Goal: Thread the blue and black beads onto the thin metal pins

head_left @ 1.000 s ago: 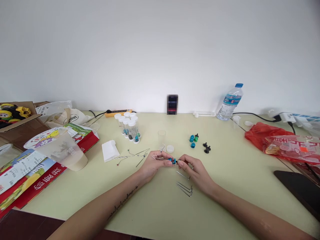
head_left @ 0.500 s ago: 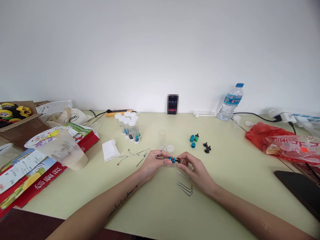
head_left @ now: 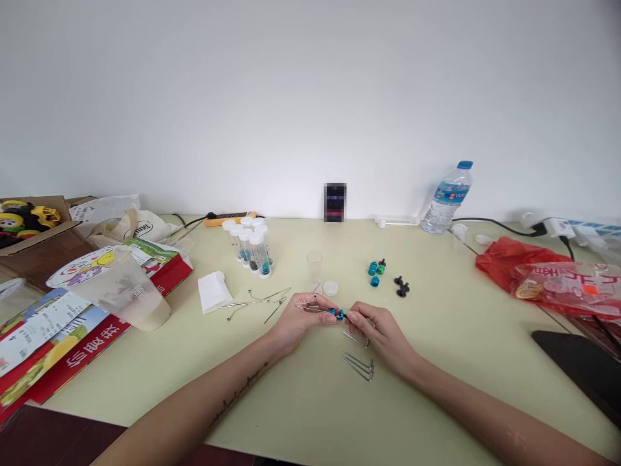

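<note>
Near the middle of the table my left hand (head_left: 299,321) is closed on a small blue part (head_left: 335,313), with thin metal wires (head_left: 310,307) sticking out between its fingers. My right hand (head_left: 381,331) pinches a small black part (head_left: 345,316) at the right end of the blue one. Just beyond the hands are a clear open tube (head_left: 314,264) and a round white cap (head_left: 330,288). Bent metal pins (head_left: 358,367) lie below my right hand. Blue and green pieces (head_left: 373,268) and black pieces (head_left: 402,288) sit further right.
Capped clear tubes (head_left: 257,249) stand at the back left, near a white packet (head_left: 213,291) and scattered thin wires (head_left: 279,299). A cup (head_left: 130,298) is at the left. A water bottle (head_left: 447,197), a red bag (head_left: 507,259) and a dark flat object (head_left: 577,362) are at the right.
The fingers of my right hand have closed in around the black part, which is now mostly covered. The blue part has shifted slightly right and down with my left fingers.
</note>
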Demonstrator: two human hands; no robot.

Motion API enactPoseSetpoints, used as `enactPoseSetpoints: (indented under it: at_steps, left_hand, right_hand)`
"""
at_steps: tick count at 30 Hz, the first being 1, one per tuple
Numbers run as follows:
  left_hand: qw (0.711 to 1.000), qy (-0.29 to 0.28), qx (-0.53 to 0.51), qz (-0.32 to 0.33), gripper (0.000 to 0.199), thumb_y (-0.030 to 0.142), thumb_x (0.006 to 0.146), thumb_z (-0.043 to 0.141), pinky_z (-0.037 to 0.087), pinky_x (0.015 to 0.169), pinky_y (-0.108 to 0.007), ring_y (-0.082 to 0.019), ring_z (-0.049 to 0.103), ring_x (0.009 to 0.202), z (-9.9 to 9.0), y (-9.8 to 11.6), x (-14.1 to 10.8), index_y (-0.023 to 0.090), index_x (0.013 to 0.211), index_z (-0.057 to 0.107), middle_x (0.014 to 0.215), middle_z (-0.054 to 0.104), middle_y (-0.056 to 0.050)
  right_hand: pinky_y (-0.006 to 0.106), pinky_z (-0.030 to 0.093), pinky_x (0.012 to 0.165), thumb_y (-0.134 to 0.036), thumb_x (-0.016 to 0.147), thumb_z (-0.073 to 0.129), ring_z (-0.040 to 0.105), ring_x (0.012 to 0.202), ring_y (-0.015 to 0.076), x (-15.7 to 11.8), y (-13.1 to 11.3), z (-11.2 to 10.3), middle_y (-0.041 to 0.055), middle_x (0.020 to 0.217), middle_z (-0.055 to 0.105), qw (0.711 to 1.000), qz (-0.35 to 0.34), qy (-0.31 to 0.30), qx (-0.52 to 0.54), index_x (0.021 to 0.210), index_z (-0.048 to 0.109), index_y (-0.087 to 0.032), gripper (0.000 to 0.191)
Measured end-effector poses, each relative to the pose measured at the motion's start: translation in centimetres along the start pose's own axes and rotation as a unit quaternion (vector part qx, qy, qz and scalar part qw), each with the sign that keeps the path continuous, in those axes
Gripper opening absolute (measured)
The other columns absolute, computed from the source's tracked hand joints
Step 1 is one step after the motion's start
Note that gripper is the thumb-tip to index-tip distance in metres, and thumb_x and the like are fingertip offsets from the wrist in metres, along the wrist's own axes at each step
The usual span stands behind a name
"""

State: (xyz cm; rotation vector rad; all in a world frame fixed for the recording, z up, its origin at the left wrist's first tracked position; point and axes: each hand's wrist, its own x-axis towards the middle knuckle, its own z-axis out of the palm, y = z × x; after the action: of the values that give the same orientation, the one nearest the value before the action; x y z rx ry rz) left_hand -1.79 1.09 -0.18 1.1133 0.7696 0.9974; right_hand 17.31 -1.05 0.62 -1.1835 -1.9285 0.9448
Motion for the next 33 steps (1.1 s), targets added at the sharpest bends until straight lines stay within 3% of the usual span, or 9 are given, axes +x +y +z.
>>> enactPoseSetpoints:
  at_steps: [4,9,14,21,29,33]
  left_hand:
    - [1.000,0.006,-0.001,-0.005,0.024,0.022,0.059,0.077,0.044,0.076,-0.031,-0.017,0.060,0.077,-0.09,-0.05,0.02,0.014,0.080,0.069,0.082,0.067,-0.007]
    - [1.000,-0.005,-0.003,-0.002,0.022,0.020,0.058,0.078,0.044,0.078,-0.031,-0.017,0.061,0.076,0.02,-0.12,0.00,0.014,0.077,0.069,0.080,0.068,-0.006]
    - [1.000,0.013,-0.006,-0.010,0.023,0.021,0.058,0.078,0.045,0.078,-0.031,-0.017,0.060,0.078,-0.09,-0.24,0.06,0.014,0.078,0.069,0.084,0.068,-0.006]
    - [1.000,-0.009,0.005,-0.002,0.022,0.021,0.058,0.078,0.045,0.077,-0.030,-0.017,0.061,0.076,0.35,-0.01,-0.15,0.014,0.077,0.069,0.079,0.068,-0.006]
    - [1.000,0.001,0.013,-0.003,0.022,0.022,0.059,0.077,0.045,0.078,-0.030,-0.016,0.060,0.077,0.31,0.01,-0.18,0.014,0.078,0.069,0.079,0.067,-0.006]
    - [1.000,0.007,-0.012,-0.009,0.024,0.022,0.060,0.077,0.046,0.080,-0.032,-0.018,0.062,0.080,0.15,0.01,-0.15,0.013,0.080,0.068,0.085,0.068,-0.008]
  right_hand:
    - [0.022,0.031,0.052,-0.045,0.085,0.051,0.042,0.061,0.0131,0.00,0.05,0.03,-0.0027,0.065,0.047,1.000,-0.001,0.026,0.008,0.086,0.051,-0.021,0.023]
    - [0.023,0.031,0.053,-0.044,0.093,0.034,0.040,0.056,0.0115,-0.01,0.06,-0.09,-0.0022,0.061,0.047,1.000,0.003,-0.017,0.010,0.067,0.049,-0.019,0.039]
    - [0.022,0.029,0.051,-0.045,0.087,0.049,0.039,0.058,0.0121,-0.03,-0.03,-0.04,-0.0039,0.062,0.044,1.000,0.003,0.012,0.009,0.082,0.051,-0.021,0.024]
    - [0.023,0.032,0.054,-0.044,0.094,0.031,0.041,0.056,0.0115,-0.03,0.17,-0.09,-0.0024,0.061,0.049,1.000,0.004,-0.009,0.012,0.067,0.049,-0.019,0.042]
    - [0.024,0.033,0.053,-0.046,0.094,0.030,0.042,0.055,0.0114,0.07,0.21,0.00,-0.0020,0.061,0.049,0.999,0.013,-0.034,0.037,0.066,0.049,-0.018,0.044]
    - [0.023,0.031,0.052,-0.045,0.091,0.039,0.040,0.057,0.0118,0.05,0.01,0.06,-0.0031,0.063,0.046,1.000,0.004,-0.013,0.024,0.077,0.048,-0.020,0.030]
